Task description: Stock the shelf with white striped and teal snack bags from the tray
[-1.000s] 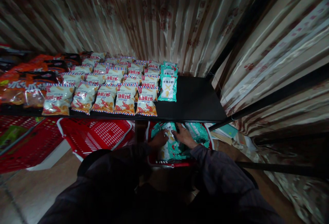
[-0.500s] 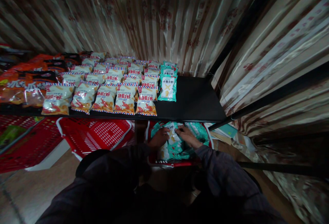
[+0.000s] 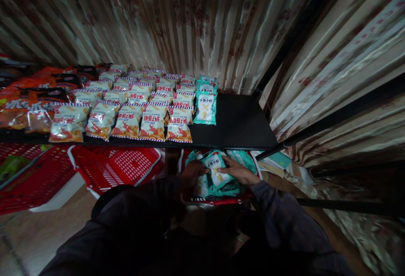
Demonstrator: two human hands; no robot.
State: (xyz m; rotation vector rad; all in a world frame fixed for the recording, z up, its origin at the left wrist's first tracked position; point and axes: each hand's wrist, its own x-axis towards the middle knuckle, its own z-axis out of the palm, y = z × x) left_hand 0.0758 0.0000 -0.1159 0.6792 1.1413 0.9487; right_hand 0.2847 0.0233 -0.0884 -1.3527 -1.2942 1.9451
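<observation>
Between my two hands is a teal-and-white snack bag (image 3: 216,167), tilted, above other teal bags in a red basket (image 3: 218,202). My right hand (image 3: 238,170) grips its right side, with the thumb across the front. At the bag's left edge, the thumb of my left hand (image 3: 193,172) presses on it, and the other fingers are mostly hidden. On the black shelf (image 3: 242,117) above the basket, a short row of matching teal bags (image 3: 206,108) stands beside several rows of white-and-orange snack bags (image 3: 152,122).
Orange-and-black snack bags (image 3: 39,107) fill the shelf's left end. Below stand a second red basket (image 3: 117,166) and another (image 3: 47,183) farther left. A dark metal post (image 3: 284,52) and a slanted bar (image 3: 332,113) frame the right. Patterned curtains (image 3: 196,27) hang behind.
The teal bag between my hands has been lifted a little and tilted. My right hand has shifted right with its thumb on the bag's front, and my left hand has moved slightly.
</observation>
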